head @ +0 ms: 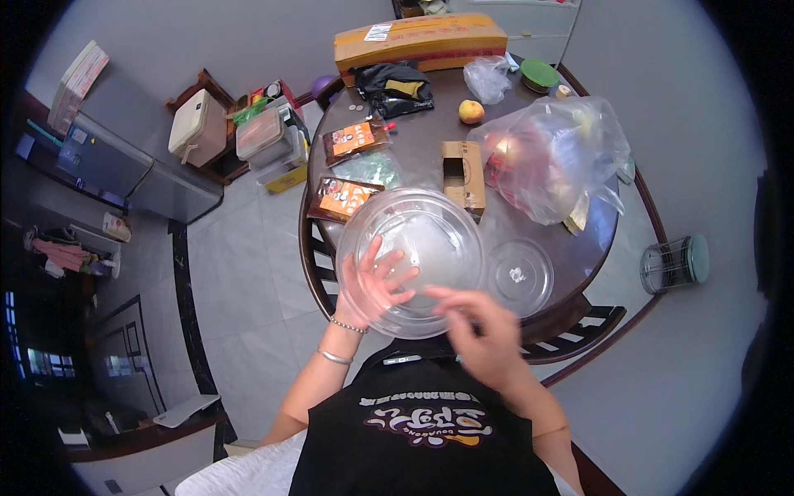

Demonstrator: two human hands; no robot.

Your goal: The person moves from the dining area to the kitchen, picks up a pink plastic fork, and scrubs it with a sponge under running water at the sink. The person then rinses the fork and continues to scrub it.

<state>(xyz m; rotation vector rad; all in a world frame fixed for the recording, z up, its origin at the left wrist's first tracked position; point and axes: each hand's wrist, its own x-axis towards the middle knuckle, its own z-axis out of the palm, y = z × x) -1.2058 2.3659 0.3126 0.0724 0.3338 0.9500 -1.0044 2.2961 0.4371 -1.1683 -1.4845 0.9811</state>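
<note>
A large round transparent bowl (pixel 434 248) is in front of my chest, over the table's near edge. My left hand (pixel 381 279) shows through its clear wall, fingers spread, supporting it from beneath on the left side. Over the bowl's near right rim is my right hand (pixel 481 332), blurred by motion. Its forefinger points left across the bowl; whether it touches the bowl is unclear, and I see nothing held in it. Just right of the bowl, a clear round dish or lid (pixel 521 297) lies on the dark round table (pixel 428 133).
Beyond the bowl are a small open cardboard box (pixel 474 180), orange-labelled food packets (pixel 350 141) and a peach-like fruit (pixel 471 112). A bulging plastic bag (pixel 552 155) occupies the right side. Farther back are a green-lidded container (pixel 539 73), a black bag (pixel 394 87) and a long carton (pixel 428 43).
</note>
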